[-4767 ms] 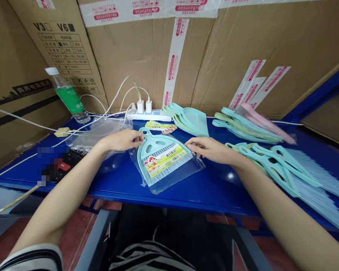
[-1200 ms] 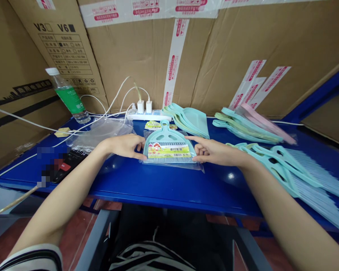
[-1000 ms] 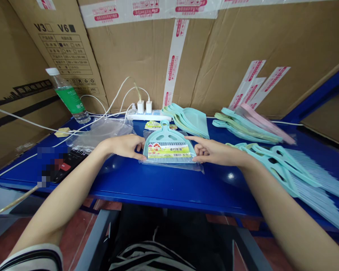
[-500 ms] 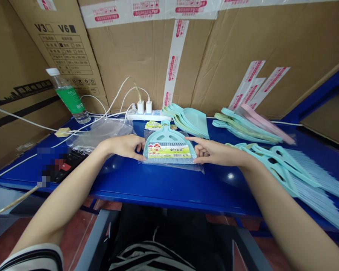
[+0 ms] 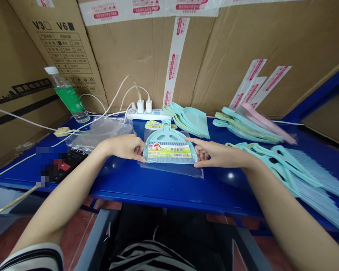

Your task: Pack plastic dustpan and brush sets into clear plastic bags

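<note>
A light-blue dustpan and brush set (image 5: pixel 166 137) lies flat in a clear plastic bag, its handle pointing away from me. Across the bristles sits a yellow-green printed label card (image 5: pixel 169 149). My left hand (image 5: pixel 127 146) is closed at the set's left edge, thumb and fingers pinching the bag there. At the opposite edge, my right hand (image 5: pixel 207 151) grips the bagged set, index finger along the top of the pan, thumb at the lower corner and the other fingers curled. A loose flap of the bag (image 5: pixel 180 170) spreads toward me on the blue table.
Behind the set are more label cards (image 5: pixel 154 124) and stacked dustpans (image 5: pixel 193 119). Bagged sets (image 5: pixel 251 126) and loose brushes (image 5: pixel 285 165) lie right. Left are empty plastic bags (image 5: pixel 101 131), a phone (image 5: pixel 69 165), a water bottle (image 5: pixel 69 98) and cables near a power strip (image 5: pixel 149 116).
My left fingers have curled in tighter at the set's left edge. The bag's flap near me has spread slightly lower; the set stays in place.
</note>
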### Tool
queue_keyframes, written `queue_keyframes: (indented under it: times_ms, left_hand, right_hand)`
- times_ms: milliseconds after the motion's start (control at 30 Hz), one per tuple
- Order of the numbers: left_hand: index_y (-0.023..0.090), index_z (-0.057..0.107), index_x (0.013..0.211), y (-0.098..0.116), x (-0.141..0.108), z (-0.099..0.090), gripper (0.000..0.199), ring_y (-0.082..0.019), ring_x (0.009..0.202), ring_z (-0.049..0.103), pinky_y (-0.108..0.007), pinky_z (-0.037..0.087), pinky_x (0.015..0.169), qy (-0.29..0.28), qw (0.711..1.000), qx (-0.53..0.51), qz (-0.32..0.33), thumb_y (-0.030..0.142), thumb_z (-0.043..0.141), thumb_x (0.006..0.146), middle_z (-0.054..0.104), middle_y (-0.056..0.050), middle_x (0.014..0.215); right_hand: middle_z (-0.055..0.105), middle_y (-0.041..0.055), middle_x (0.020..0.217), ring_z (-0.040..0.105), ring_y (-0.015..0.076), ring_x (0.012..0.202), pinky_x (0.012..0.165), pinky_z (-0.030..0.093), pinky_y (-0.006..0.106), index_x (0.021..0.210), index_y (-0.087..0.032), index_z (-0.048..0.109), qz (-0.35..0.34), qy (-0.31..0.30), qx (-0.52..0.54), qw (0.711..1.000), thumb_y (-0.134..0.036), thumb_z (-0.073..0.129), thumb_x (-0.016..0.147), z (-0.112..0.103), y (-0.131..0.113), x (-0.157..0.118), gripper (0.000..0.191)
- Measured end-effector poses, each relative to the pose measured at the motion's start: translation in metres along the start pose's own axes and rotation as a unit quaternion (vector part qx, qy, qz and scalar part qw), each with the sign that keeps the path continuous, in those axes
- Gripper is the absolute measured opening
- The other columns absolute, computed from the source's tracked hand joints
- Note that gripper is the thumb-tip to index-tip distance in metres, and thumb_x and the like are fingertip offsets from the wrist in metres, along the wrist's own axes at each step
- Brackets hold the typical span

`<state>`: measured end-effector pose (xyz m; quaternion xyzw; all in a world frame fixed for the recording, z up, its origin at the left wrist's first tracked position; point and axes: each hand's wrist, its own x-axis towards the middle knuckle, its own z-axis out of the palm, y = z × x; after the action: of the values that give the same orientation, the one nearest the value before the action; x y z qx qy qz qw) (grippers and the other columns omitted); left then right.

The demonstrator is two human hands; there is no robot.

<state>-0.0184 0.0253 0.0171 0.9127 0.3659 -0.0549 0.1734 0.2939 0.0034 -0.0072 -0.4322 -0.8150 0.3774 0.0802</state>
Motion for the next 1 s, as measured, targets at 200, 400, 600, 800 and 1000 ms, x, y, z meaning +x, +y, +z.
queue_keyframes:
  times_ms: [200, 400, 600, 800, 1000]
  left_hand:
    - [0.017, 0.062, 0.063, 0.0015, 0.0009, -0.0008, 0.029, -0.01, 0.054, 0.053, -0.024, 0.035, 0.06, -0.01, 1.0, -0.003, -0.015, 0.042, 0.074, 0.073, 0.062, 0.004, 0.056]
    - [0.017, 0.06, 0.063, 0.0013, 0.0007, -0.0007, 0.028, -0.009, 0.053, 0.052, -0.025, 0.035, 0.062, 0.008, 1.0, 0.014, 0.006, 0.039, 0.07, 0.077, 0.062, 0.004, 0.056]
    - [0.017, 0.06, 0.064, -0.0006, 0.0004, 0.0003, 0.026, -0.009, 0.053, 0.052, -0.024, 0.035, 0.06, 0.014, 1.0, 0.024, -0.001, 0.038, 0.067, 0.078, 0.061, 0.004, 0.056]
    - [0.017, 0.061, 0.064, 0.0018, 0.0005, -0.0003, 0.024, -0.011, 0.056, 0.053, -0.025, 0.036, 0.064, 0.009, 0.999, 0.035, -0.021, 0.037, 0.067, 0.077, 0.062, 0.003, 0.057]
    - [0.017, 0.06, 0.063, -0.0005, 0.0002, 0.0009, 0.024, -0.01, 0.054, 0.052, -0.025, 0.036, 0.064, 0.019, 0.999, 0.029, 0.0, 0.035, 0.067, 0.078, 0.061, 0.004, 0.056]
  right_hand:
    - [0.058, -0.0013, 0.074, 0.061, 0.0191, 0.067, 0.064, 0.05, 0.033, 0.156, -0.014, 0.018, 0.016, 0.0, -0.016, 1.0, -0.037, 0.064, 0.074, 0.0006, -0.0066, -0.0008, 0.097]
    - [0.059, -0.0005, 0.074, 0.059, 0.019, 0.065, 0.064, 0.05, 0.034, 0.156, -0.016, 0.02, 0.011, 0.01, -0.027, 1.0, -0.039, 0.064, 0.075, 0.0015, -0.0061, 0.0004, 0.094]
    - [0.06, -0.0002, 0.075, 0.06, 0.0184, 0.065, 0.065, 0.053, 0.034, 0.154, -0.016, 0.026, -0.011, 0.032, -0.054, 0.998, -0.038, 0.062, 0.078, 0.0019, -0.0032, 0.0017, 0.087]
    - [0.059, -0.0007, 0.073, 0.059, 0.0177, 0.063, 0.063, 0.052, 0.033, 0.153, -0.016, 0.027, -0.025, 0.034, -0.064, 0.997, -0.036, 0.06, 0.08, 0.0027, -0.002, 0.0022, 0.083]
    - [0.059, -0.0009, 0.073, 0.059, 0.0177, 0.062, 0.061, 0.051, 0.033, 0.153, -0.016, 0.027, -0.027, 0.021, -0.057, 0.998, -0.036, 0.059, 0.08, 0.0015, -0.0042, 0.001, 0.083]
